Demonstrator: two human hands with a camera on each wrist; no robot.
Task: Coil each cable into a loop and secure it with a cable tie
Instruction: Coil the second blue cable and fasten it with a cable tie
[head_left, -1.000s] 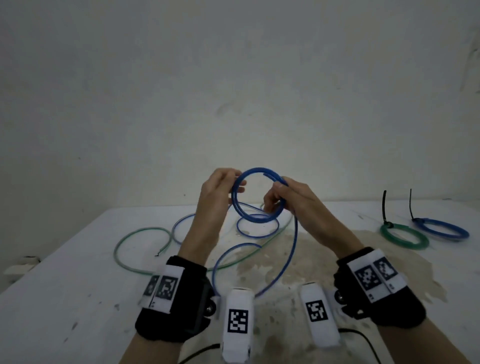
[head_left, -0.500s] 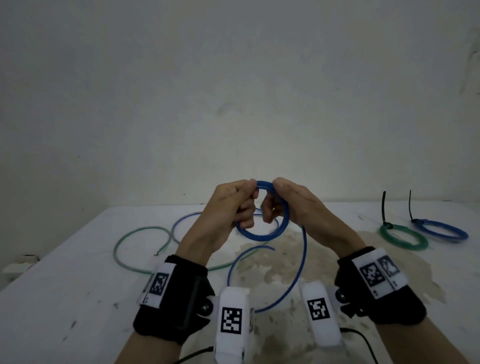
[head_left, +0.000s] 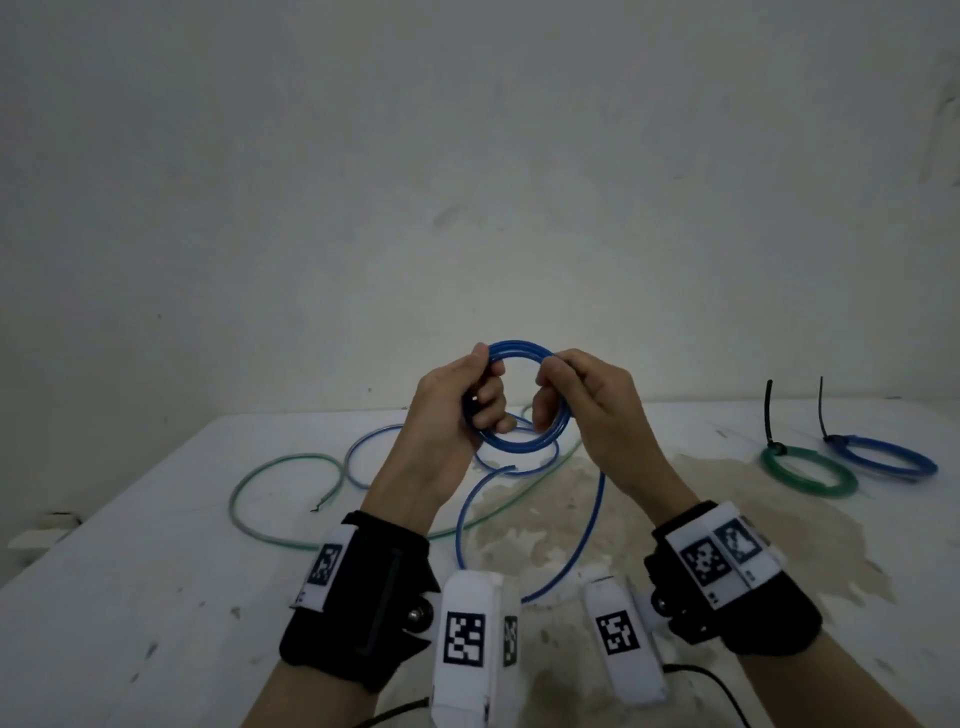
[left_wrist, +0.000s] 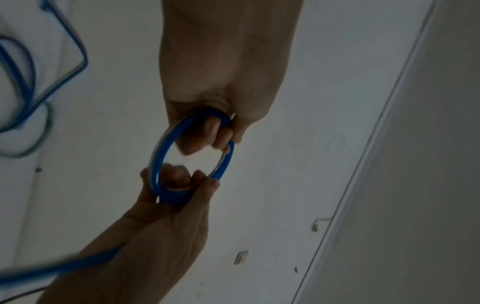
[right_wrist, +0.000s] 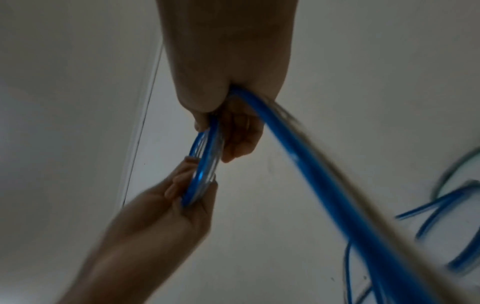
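A blue cable coil (head_left: 519, 447) of a few turns is held upright above the table between both hands. My left hand (head_left: 485, 384) grips its left side, fingers curled through the ring (left_wrist: 228, 158). My right hand (head_left: 545, 389) pinches the right side (right_wrist: 205, 170). From the right hand the loose blue tail (head_left: 592, 519) hangs down to the table and curves back to a free end (head_left: 506, 468). A loose green cable (head_left: 270, 462) lies uncoiled on the table behind the left wrist.
At the right of the white table (head_left: 156, 597) lie a green coil (head_left: 808, 475) and a blue coil (head_left: 883, 460), each with a black tie sticking up. A stained patch covers the table's middle. The wall stands close behind.
The hands met over the coil half a second ago and have since drawn apart, opening the ring between them. The coil sits slightly higher and the hanging tail has shifted.
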